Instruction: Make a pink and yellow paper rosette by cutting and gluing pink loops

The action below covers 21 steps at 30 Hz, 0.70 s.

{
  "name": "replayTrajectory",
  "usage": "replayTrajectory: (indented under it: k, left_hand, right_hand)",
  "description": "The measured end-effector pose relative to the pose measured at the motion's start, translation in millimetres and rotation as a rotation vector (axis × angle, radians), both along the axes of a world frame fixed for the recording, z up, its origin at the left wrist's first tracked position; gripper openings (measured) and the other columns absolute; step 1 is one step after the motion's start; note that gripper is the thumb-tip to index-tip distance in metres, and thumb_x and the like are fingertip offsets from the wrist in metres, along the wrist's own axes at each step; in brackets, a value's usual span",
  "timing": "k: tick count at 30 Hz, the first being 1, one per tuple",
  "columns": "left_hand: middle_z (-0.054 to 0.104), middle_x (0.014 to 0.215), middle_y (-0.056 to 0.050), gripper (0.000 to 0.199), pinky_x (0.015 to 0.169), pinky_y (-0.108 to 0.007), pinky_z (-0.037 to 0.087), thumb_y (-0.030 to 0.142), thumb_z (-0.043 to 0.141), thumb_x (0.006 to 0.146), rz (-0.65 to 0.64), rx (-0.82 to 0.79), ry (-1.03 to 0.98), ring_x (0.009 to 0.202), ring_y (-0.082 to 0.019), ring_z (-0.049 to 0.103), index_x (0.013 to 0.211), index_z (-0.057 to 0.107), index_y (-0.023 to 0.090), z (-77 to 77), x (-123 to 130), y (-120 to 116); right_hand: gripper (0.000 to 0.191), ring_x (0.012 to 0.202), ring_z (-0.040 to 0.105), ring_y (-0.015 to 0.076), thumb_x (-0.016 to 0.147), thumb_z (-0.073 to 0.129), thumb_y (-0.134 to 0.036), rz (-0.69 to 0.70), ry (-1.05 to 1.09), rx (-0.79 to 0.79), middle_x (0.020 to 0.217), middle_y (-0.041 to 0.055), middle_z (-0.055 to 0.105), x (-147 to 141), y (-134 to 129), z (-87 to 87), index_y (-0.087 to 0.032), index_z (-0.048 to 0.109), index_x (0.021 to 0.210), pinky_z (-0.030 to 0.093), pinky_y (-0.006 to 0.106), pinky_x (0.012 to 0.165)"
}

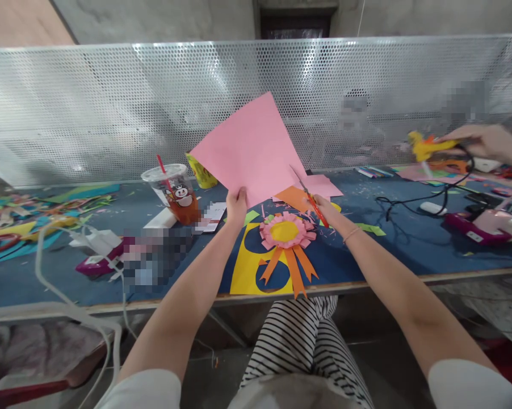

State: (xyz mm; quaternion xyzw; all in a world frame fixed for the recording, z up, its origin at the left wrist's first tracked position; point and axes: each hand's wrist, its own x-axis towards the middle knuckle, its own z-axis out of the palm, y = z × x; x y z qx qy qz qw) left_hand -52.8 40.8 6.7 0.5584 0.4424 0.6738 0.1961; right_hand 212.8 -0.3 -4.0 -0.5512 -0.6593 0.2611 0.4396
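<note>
Holding a pink sheet (251, 150) up at a tilt above the counter (401, 250), your left hand (238, 205) pinches its lower edge, thumb on the face toward you. Your right hand (326, 211) is closed around the red handles of the scissors (316, 205). Their blades slant up and left, overlapping the sheet's right edge in this view; whether they are cutting into it, you cannot tell.

Below and between your hands, a rosette (284, 231) lies on the counter, with a yellow centre, pink frills and orange ribbons that trail toward the front edge. Under it is a piece of yellow paper (241, 272) with round holes cut out. Orange paper (290, 198) lies just behind the rosette, among small pink scraps.

To your left stands a clear cup (179, 196) of amber drink with a red straw (161, 164). Farther left are coloured paper scraps. At far right, another person's hand (473, 140) holds a yellow glue gun (430, 149), slightly blurred, its black cord looping down. A perforated metal screen (111, 113) runs along the back.
</note>
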Motion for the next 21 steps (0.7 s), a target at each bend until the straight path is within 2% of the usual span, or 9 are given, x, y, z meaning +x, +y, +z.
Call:
replayTrajectory:
  k: [7, 14, 18, 21]
  left_hand:
    - [0.064, 0.095, -0.005, 0.029, 0.083, -0.028, 0.045, 0.040, 0.052, 0.077, -0.052, 0.010, -0.070, 0.092, -0.017, 0.057, 0.092, 0.059, 0.016, -3.5, -1.6, 7.0]
    - [0.058, 0.066, 0.000, 0.022, 0.063, -0.022, 0.047, 0.038, 0.054, 0.076, -0.031, -0.075, -0.131, 0.069, -0.013, 0.056, 0.077, 0.057, 0.016, -2.4, 0.8, 6.5]
    - [0.056, 0.065, 0.001, 0.023, 0.056, -0.021, 0.044, 0.039, 0.053, 0.076, -0.022, -0.131, -0.164, 0.060, -0.010, 0.052, 0.081, 0.056, 0.017, -2.5, 1.2, 6.5]
    - [0.057, 0.068, 0.001, 0.024, 0.057, -0.022, 0.045, 0.040, 0.054, 0.075, -0.024, -0.134, -0.153, 0.062, -0.011, 0.053, 0.083, 0.056, 0.017, -2.4, 1.6, 5.9]
  right_hand:
    - [0.037, 0.048, 0.039, 0.0093, 0.069, 0.051, -0.057, 0.056, 0.043, -0.003, 0.052, -0.0064, 0.040, -0.2, 1.2, -1.1, -0.020, 0.044, 0.070, 0.033, 0.023, 0.049]
    - [0.041, 0.047, 0.038, 0.0091, 0.068, 0.051, -0.061, 0.078, 0.101, -0.002, 0.051, -0.0069, 0.039, -1.3, -0.5, -0.9, -0.021, 0.042, 0.069, 0.033, 0.023, 0.049]
    - [0.043, 0.046, 0.038, 0.0089, 0.068, 0.050, -0.063, 0.082, 0.097, -0.017, 0.051, -0.0069, 0.039, -2.3, 1.0, -2.4, -0.021, 0.042, 0.069, 0.032, 0.023, 0.048]
    - [0.045, 0.046, 0.039, 0.0090, 0.065, 0.052, -0.064, 0.068, 0.125, -0.017, 0.051, -0.0068, 0.040, -3.9, 1.7, -2.7, -0.021, 0.042, 0.068, 0.033, 0.023, 0.048]
